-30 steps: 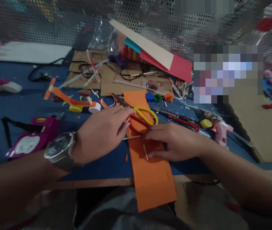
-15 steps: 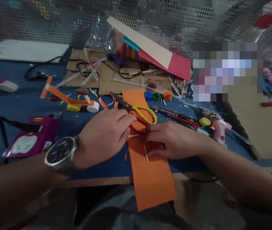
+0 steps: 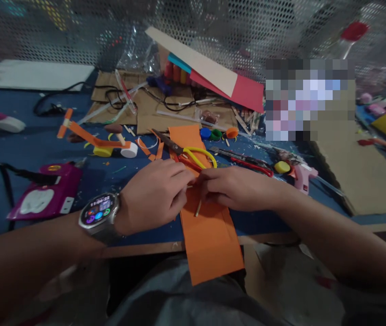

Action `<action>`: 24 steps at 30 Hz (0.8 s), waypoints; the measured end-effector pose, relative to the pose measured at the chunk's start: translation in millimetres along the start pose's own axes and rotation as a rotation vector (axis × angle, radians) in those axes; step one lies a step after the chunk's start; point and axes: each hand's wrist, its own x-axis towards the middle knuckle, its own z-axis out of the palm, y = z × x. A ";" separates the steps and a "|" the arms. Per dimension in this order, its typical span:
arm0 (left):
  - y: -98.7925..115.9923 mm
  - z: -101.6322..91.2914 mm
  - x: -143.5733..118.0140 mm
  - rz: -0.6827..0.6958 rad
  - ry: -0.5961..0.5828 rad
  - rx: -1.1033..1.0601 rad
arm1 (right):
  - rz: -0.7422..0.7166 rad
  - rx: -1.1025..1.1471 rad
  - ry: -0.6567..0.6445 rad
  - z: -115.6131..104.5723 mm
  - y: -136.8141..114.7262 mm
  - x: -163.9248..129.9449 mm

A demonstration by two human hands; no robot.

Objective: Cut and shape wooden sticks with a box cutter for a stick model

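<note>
Over a long orange paper strip (image 3: pixel 213 253), my two hands are close together with fingertips nearly meeting. My left hand (image 3: pixel 161 192), with a watch on its wrist, is closed in a pinch at a short pale stick (image 3: pixel 189 186). Closed too, my right hand (image 3: pixel 229 188) has a thin pale stick (image 3: pixel 198 209) poking out below its fingers. The exact grip at the fingertips is partly hidden. Just beyond the hands, scissors (image 3: pixel 179 149) with yellow and red handles lie on the strip, blades to the upper left.
Left are an orange model with bottle-cap wheels (image 3: pixel 111 145) and a purple device (image 3: pixel 48 194). Right lie a box cutter (image 3: pixel 243 160), a pink glue gun (image 3: pixel 303 177) and cardboard (image 3: pixel 369 181). Bottle caps (image 3: pixel 216 134) and coloured sheets (image 3: pixel 247 93) sit behind. The table edge (image 3: pixel 138 250) is near me.
My hands have drawn closer together at the fingertips. My left hand has shifted slightly right. The stick below my right hand now slants the other way. The whole view has shifted slightly.
</note>
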 end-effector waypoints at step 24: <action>16.1 -52.1 43.8 -0.151 0.264 -0.208 | -0.257 -0.385 0.043 16.4 -23.3 58.4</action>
